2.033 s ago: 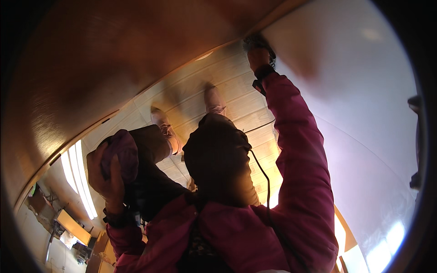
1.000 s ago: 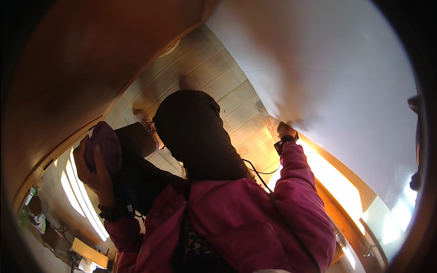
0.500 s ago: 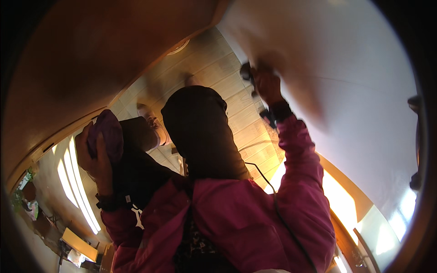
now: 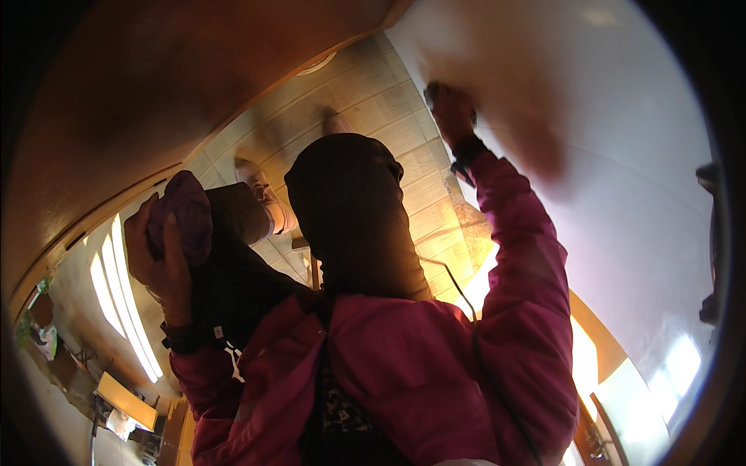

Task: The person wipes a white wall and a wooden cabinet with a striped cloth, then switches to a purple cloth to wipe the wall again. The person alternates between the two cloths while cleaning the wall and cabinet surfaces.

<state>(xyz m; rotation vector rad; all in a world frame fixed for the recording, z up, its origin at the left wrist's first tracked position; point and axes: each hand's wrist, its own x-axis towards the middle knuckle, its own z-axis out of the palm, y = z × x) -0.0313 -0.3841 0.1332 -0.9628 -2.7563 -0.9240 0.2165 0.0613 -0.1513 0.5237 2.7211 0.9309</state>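
Note:
My left hand (image 4: 162, 268) is closed around a bunched purple cloth (image 4: 189, 217), held up at the left beside my dark-clothed leg. My right arm reaches forward and right, and the right hand (image 4: 454, 116) lies at the near-left edge of a large white panel (image 4: 622, 179). Its fingers are curled round a small dark object (image 4: 430, 94), mostly hidden by the hand, so its kind cannot be made out. The hand's blurred shadow falls on the white panel.
A large brown wooden panel (image 4: 155, 85) stands at the left and far side. Light tiled floor (image 4: 427, 175) runs between the panels, with my shoe (image 4: 260, 190) on it. A dark cable (image 4: 462, 295) hangs by my right arm. Bright light comes from behind on the right.
My right hand has moved farther forward along the white panel's edge, its arm stretching out. The left hand keeps its hold on the purple cloth. The view has shifted slightly.

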